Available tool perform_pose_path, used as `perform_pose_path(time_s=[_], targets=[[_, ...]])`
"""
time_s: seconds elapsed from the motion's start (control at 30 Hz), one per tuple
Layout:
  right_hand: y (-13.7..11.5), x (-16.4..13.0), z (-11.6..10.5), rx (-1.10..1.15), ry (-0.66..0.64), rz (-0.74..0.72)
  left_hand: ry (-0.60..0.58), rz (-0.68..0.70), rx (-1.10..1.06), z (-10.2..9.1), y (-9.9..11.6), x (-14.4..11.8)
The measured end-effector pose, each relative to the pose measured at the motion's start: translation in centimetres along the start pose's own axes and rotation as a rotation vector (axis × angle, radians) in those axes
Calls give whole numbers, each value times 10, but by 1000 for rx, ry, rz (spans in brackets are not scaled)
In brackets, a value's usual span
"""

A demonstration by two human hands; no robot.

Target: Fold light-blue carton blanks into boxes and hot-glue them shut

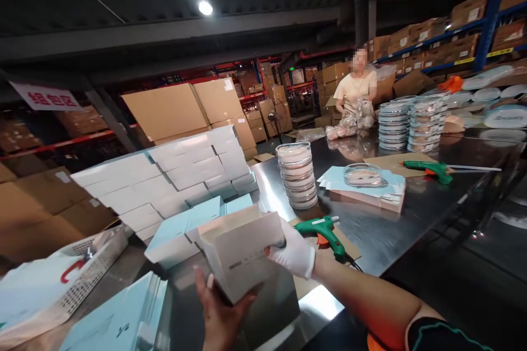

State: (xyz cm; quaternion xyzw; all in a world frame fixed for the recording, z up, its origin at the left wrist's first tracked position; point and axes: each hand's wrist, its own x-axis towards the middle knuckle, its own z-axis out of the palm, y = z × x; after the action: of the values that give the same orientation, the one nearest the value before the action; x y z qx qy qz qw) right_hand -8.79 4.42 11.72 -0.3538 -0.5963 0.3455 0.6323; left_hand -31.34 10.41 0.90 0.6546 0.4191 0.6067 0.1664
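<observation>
A white cardboard box point(247, 252), with small dark print on its near side, is held tilted above the metal table. My right hand point(292, 249), in a white glove, grips its right side, thumb on the near face and fingers behind. At the lower left corner, my bare left hand point(222, 307) supports the box from below, fingers and thumb around the corner. A green glue gun point(323, 230) lies on a cardboard sheet just right of the gloved hand. Light-blue boxes point(201, 216) lie behind the held box, before a tall stack of white boxes point(185, 170).
Round clear-lidded packs point(297, 178) stand stacked on the metal table point(358, 230). A second glue gun point(432, 169) lies farther right. Flat blue cartons point(119, 318) and a white basket point(90, 279) are at left. A co-worker point(356, 90) stands across the table.
</observation>
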Motion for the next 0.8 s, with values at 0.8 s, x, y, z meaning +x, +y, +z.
perform_pose_path(time_s=[0.8], targets=[[-2,-3,-57,-1067,185,349,13,88,-20,-42,44,3]])
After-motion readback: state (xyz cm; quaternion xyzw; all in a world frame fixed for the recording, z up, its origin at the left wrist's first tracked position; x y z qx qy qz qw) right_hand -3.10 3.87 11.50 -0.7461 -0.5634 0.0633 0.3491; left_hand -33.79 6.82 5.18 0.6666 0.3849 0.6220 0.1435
